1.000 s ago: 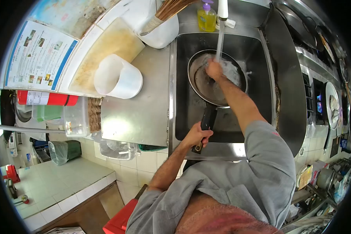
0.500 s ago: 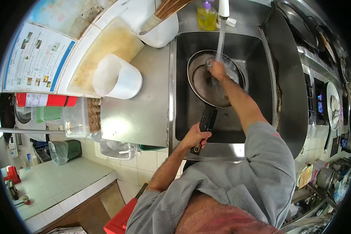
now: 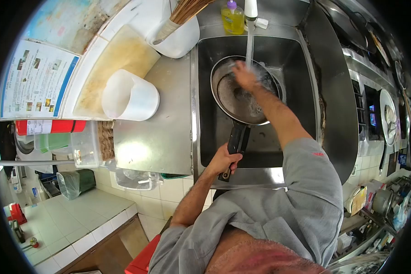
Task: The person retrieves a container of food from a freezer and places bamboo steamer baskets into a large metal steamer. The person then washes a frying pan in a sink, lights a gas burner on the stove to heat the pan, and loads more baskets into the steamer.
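Note:
My left hand [image 3: 226,160] is wrapped round the black handle [image 3: 236,141] of a frying pan [image 3: 233,98] in the metal sink [image 3: 265,146]. Over the upper part of the pan is my right hand [image 3: 245,75], smeared by motion, so its fingers and anything in them cannot be made out. Water pours from the white tap [image 3: 250,9] beside my right hand and into the pan. Part of a second rim shows just behind the pan's right side. Wet streaks and some foam lie on the pan's inner surface.
Behind the sink stands a yellow soap bottle [image 3: 233,19]. To the left are a white tub [image 3: 130,96] on the metal counter [image 3: 169,123] and a white container [image 3: 182,39] holding a brush. A pan [image 3: 388,118] sits on the stove at the right.
My right hand has shifted left and slightly up across the pan. My left hand still grips the handle. The whole view has turned a little, moving the sink and pan leftward.

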The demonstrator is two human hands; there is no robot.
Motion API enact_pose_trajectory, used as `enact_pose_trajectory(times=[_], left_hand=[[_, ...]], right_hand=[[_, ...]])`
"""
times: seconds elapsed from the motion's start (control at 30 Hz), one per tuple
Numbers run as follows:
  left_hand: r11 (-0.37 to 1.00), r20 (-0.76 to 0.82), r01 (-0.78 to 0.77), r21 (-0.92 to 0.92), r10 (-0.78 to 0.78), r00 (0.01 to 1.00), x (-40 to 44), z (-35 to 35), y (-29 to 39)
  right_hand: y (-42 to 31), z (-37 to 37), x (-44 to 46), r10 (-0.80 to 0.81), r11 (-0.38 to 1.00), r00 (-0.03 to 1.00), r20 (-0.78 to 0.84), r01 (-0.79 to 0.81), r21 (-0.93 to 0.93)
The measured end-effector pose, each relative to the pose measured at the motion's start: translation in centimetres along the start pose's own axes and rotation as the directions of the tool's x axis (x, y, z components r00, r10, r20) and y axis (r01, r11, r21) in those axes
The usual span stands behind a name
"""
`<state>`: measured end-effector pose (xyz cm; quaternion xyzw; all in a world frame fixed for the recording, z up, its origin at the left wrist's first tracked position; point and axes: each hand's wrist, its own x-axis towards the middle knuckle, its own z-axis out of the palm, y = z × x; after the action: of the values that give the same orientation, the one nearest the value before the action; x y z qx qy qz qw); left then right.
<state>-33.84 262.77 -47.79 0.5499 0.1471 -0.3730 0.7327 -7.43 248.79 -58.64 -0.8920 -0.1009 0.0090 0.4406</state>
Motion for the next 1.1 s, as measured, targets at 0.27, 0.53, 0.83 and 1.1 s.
enact_pose_trajectory(times=[0.27, 0.53, 0.83, 1.1], left_hand=[[0.98, -0.101, -0.069, 0.188, 0.089, 0.991, 2.1, -1.7, 1.2], [0.991, 0.02, -0.134, -0.022, 0.134, 0.991, 2.6, -2.3, -0.3], [0.949, 0.204, -0.095, -0.3, 0.161, 0.966, 3.5, -0.7, -0.4], [0.966, 0.036, -0.245, 0.078, 0.243, 0.969, 3.4, -1.0, 1.1]], right_hand=[[0.4, -2.0, -5.7, 0.23, 0.97, 0.788, 0.571, -0.232, -0.07], [-27.1, -1.5, -0.4, -0.182, 0.316, 0.892, 0.414, -0.345, 0.884], [-17.2, -3.3, 4.6, 0.186, 0.392, 0.968, 0.17, -0.232, 0.89], [2.2, -7.4, -1.8, 0.259, 0.619, 0.697, 0.669, -0.651, 0.439]])
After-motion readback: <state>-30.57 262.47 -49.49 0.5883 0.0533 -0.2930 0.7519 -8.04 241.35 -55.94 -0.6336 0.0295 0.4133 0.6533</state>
